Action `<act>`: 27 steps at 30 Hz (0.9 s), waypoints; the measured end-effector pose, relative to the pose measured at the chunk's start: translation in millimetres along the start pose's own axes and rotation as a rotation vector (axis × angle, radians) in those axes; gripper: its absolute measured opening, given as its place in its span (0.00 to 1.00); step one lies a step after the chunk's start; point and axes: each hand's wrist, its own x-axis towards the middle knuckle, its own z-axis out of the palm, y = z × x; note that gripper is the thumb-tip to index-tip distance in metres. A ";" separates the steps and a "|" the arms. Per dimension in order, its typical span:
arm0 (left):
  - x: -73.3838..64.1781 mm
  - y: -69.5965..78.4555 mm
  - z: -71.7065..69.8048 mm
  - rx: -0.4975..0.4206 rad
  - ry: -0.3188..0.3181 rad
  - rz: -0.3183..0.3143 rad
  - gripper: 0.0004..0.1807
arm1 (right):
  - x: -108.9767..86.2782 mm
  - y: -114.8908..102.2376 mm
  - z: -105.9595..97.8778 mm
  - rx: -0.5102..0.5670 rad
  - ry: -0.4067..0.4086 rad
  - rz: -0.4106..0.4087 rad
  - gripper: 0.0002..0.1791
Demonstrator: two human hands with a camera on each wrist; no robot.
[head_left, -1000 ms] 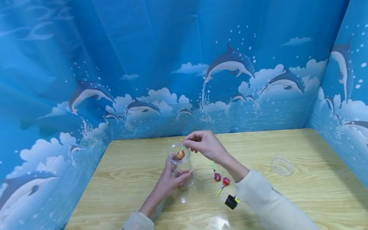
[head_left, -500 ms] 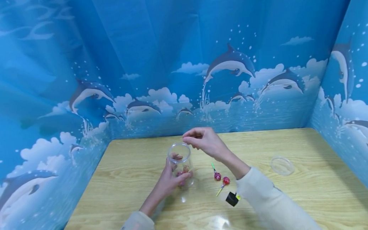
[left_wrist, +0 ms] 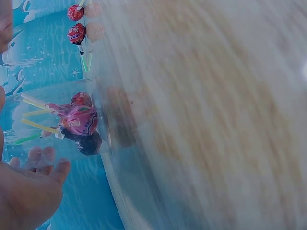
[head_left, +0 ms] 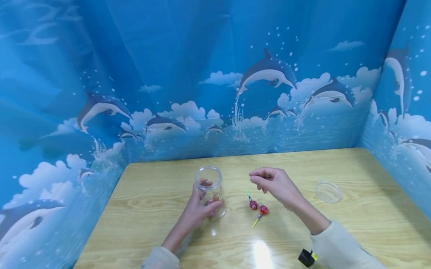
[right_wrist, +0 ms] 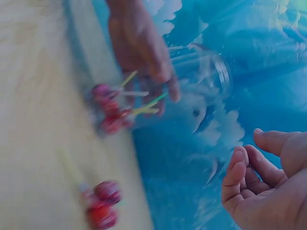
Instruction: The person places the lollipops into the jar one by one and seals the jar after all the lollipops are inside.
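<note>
My left hand (head_left: 194, 209) grips a clear jar (head_left: 207, 167) that stands upright without a cover, fingers and thumb around its wall. Several wrapped lollipops (left_wrist: 82, 120) lie in the bottom of it, their yellow, white and green sticks pointing up. To the jar's right, my right hand (head_left: 279, 186) is in the air above the table, nothing in its grasp. The right wrist view shows its thumb apart from the loosely bent fingers (right_wrist: 235, 175). Just below it on the table lie a purple-red lollipop (head_left: 253, 205) with a green stick and a red lollipop (head_left: 263, 210) with a yellow stick.
A round clear lid (head_left: 328, 191) lies on the wood-grain table (head_left: 151, 239), right of the right hand. Blue dolphin-print curtains (head_left: 196, 69) enclose the back and both sides. A black wrist camera (head_left: 306, 258) hangs by the right sleeve.
An orange-wrapped lollipop that the right hand held over the jar's mouth has dropped inside. The right hand has since moved right, away from the rim. The left hand keeps its grip.
</note>
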 end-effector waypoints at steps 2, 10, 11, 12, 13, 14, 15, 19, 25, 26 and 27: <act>-0.6 0.0 -0.7 -0.005 0.003 -0.002 0.44 | -6.8 11.5 -3.1 0.016 0.011 0.044 0.17; -0.6 -0.9 -1.3 -0.006 -0.010 0.013 0.44 | -30.3 49.5 -7.3 0.033 -0.002 0.137 0.20; -0.6 -1.0 -1.2 -0.004 -0.013 0.014 0.44 | -32.8 53.9 -7.4 0.034 -0.005 0.144 0.20; -0.6 -0.9 -1.1 -0.001 -0.015 0.014 0.44 | -35.2 58.0 -7.1 0.034 -0.007 0.153 0.20; -0.6 -0.9 -1.0 0.002 -0.016 0.015 0.44 | -37.8 62.0 -7.0 0.037 -0.018 0.157 0.20; -0.4 -1.0 -1.0 0.003 -0.016 0.016 0.44 | -40.1 65.8 -6.8 0.045 -0.029 0.166 0.20; -0.2 -1.2 -1.0 0.003 -0.018 0.015 0.44 | -42.2 69.1 -6.4 0.053 -0.038 0.174 0.19; 0.5 -1.6 -0.9 -0.006 -0.018 0.004 0.43 | -50.0 78.6 -3.6 0.069 -0.095 0.185 0.19; 0.9 -2.0 -0.4 -0.009 -0.008 -0.008 0.43 | -53.1 83.8 0.4 0.029 -0.141 0.207 0.17; 0.8 -2.0 -0.4 -0.011 -0.008 -0.008 0.43 | -52.7 84.5 0.3 0.012 -0.147 0.196 0.17; 0.6 -2.0 -0.5 -0.017 -0.008 -0.010 0.43 | -52.0 84.9 0.1 -0.007 -0.154 0.185 0.16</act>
